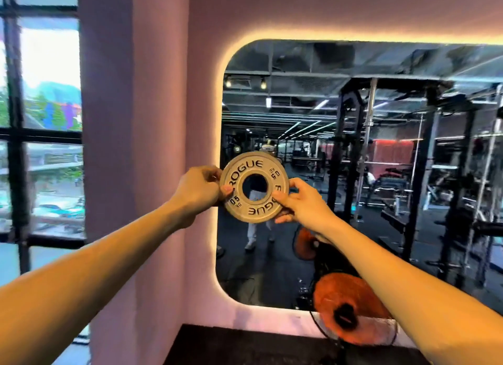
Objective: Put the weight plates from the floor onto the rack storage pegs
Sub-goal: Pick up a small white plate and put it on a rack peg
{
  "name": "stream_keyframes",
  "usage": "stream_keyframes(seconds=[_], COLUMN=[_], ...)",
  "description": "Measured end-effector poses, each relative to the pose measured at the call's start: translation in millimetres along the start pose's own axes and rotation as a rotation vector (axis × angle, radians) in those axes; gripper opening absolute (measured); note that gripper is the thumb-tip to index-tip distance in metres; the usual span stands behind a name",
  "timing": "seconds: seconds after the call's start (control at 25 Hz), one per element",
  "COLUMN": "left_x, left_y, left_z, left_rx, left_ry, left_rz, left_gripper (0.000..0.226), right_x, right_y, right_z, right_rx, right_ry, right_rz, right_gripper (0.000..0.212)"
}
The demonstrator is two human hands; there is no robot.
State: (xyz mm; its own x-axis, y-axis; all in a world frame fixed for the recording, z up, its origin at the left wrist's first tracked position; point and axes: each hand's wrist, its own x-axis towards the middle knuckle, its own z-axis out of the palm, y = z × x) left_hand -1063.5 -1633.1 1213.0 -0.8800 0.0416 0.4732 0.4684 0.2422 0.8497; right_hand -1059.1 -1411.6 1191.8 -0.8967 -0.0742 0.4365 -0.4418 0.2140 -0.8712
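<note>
Gripping a small grey weight plate (pixel 254 187) by its rim, left hand (pixel 196 192) and right hand (pixel 302 204) hold it upright before a wall mirror (pixel 381 174), fingers curled around opposite edges.

Head-worn view, forward toward mirror (pixel 353 174)

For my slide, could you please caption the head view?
Both hands, left and right, hold a small plate before a wall mirror.

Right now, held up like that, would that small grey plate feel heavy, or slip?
Probably light: the small grey plate is marked 0.5 kg. It looks rigid, likely metal, so no flex. The left hand and right hand pinch only its rim, so that grip might slip.
</note>
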Motion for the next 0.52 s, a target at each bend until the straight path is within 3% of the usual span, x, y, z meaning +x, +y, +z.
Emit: stream_keyframes(seconds=[0.28,0.52], left_x=[166.0,287.3], left_y=[-67.5,-117.0], left_z=[49.3,135.4], left_rx=[-0.064,-0.09], left_ry=[-0.17,-0.276], left_rz=[0.027,0.093], left_gripper=[0.017,0.01], right_x=[128.7,211.8], right_y=[60.7,123.7], right_z=[-32.4,-98.9], right_rx=[-0.081,-0.138], right_ry=[0.154,0.269], right_rz=[0.062,0.082], right_gripper=[0.014,0.021])
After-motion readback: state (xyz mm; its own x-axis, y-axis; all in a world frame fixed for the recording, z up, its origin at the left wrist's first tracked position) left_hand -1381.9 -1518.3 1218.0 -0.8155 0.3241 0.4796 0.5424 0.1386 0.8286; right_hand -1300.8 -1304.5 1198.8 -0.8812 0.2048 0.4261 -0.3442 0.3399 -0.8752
